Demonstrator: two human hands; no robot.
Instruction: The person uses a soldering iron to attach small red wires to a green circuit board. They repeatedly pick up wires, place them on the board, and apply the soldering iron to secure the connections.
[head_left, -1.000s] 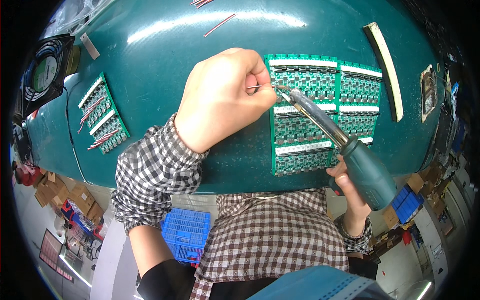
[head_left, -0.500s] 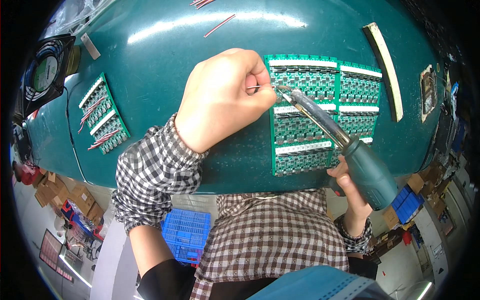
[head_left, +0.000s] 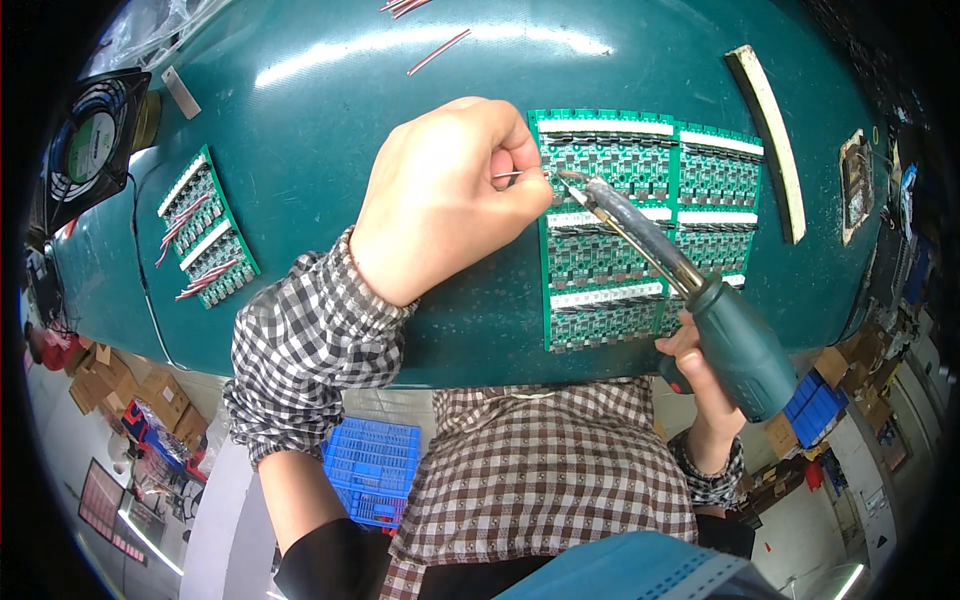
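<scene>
My left hand (head_left: 450, 195) is closed in a pinch on a thin wire (head_left: 507, 174), over the upper left of a green circuit board panel (head_left: 603, 240). The panel bears rows of small parts and white strips. My right hand (head_left: 705, 380) grips a soldering iron (head_left: 740, 345) with a dark green handle, partly hidden behind that handle. The iron's metal shaft slants up and left across the panel, and its tip is beside my left fingertips. Whether the tip touches the wire or the board, I cannot tell.
A smaller circuit board (head_left: 207, 228) with red and white wires lies at the left, near a black fan (head_left: 95, 145). Loose wires (head_left: 438, 52) lie at the back. A long pale-topped strip (head_left: 770, 145) and a worn tray-like piece (head_left: 857, 188) are at the right.
Almost nothing differs. The soldering iron has shifted very slightly; my left hand and the boards stay in place.
</scene>
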